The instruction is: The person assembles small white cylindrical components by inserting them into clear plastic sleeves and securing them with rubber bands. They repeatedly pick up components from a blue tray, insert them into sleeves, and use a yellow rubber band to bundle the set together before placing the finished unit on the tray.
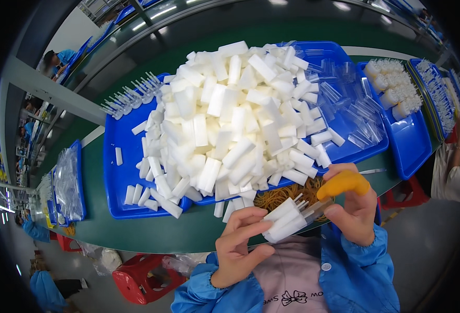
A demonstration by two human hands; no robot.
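Observation:
In front of my chest is a small bundle of white foam pieces [287, 223], with thin white sticks and clear plastic at its right end. My left hand [243, 242] curls at the bundle's left end, fingertips against the foam and the thumb low beside it. From the right, my right hand [352, 203] pinches the clear plastic piece [316, 209] between thumb and index finger. An orange finger cot [344, 185] covers that index finger. Just behind the bundle lies a heap of brown rubber bands [274, 197], partly hidden by my hands.
A large pile of white foam blocks [230, 115] overflows two blue trays [116, 182]. Clear plastic pieces [363, 120] fill the right one. White sticks with clear bases [131, 99] stand at the left. Farther right, a blue tray [412, 151] carries bundled foam pieces [394, 86]. A red stool [141, 279] stands below.

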